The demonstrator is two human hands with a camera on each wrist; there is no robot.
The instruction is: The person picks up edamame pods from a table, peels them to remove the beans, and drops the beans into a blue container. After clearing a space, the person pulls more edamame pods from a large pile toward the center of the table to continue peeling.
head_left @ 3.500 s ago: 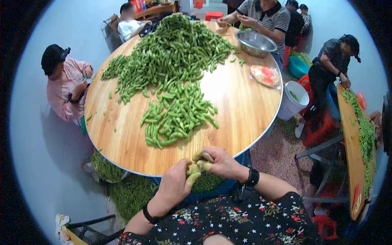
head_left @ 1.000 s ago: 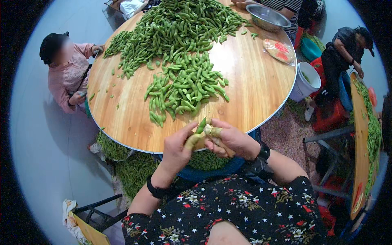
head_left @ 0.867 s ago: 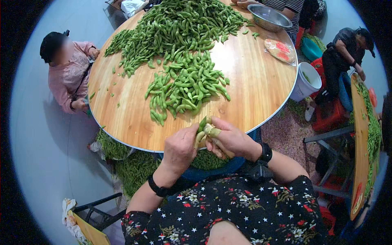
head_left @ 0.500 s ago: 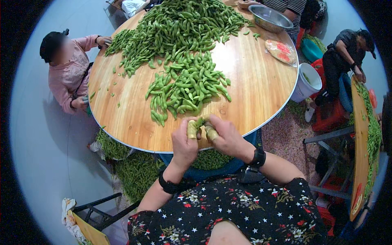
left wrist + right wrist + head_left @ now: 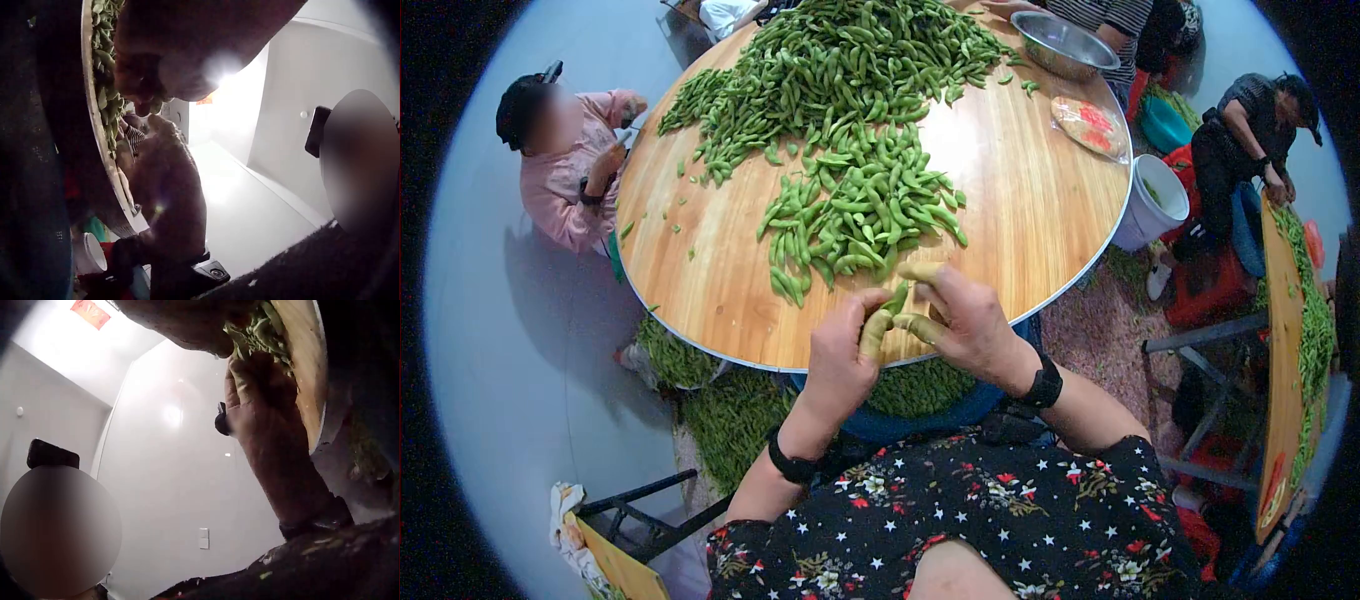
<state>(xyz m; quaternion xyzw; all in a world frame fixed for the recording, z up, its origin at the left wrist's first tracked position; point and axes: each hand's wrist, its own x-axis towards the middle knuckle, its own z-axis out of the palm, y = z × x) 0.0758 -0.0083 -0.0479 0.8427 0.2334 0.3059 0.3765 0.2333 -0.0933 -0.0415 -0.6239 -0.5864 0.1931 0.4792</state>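
Observation:
In the head view my left hand (image 5: 845, 345) pinches a green edamame pod (image 5: 898, 297) between thumb and fingers, close over the table's near edge. My right hand (image 5: 972, 330) is just to the right, its covered thumb and forefinger spread apart with nothing seen between them. Yellowish coverings wrap the thumb and forefinger of this hand and the left thumb. Ahead of both hands lies a spread of edamame pods (image 5: 865, 220), running back into a tall heap (image 5: 830, 70). In the right wrist view the left hand (image 5: 259, 394) shows, with pods behind it.
The round wooden table (image 5: 1020, 230) holds a metal bowl (image 5: 1065, 45) and a bagged flat round item (image 5: 1088, 125) at the right. Beyond its rim stands a white bucket (image 5: 1155, 200). A blue tub (image 5: 960, 405) of green pieces sits below the near edge. A person in pink (image 5: 565, 175) sits left.
The head view has tilted down since the first frame. Half a second ago both hands met at the pod; now the right fingers have parted from it. The person in pink drew an arm back.

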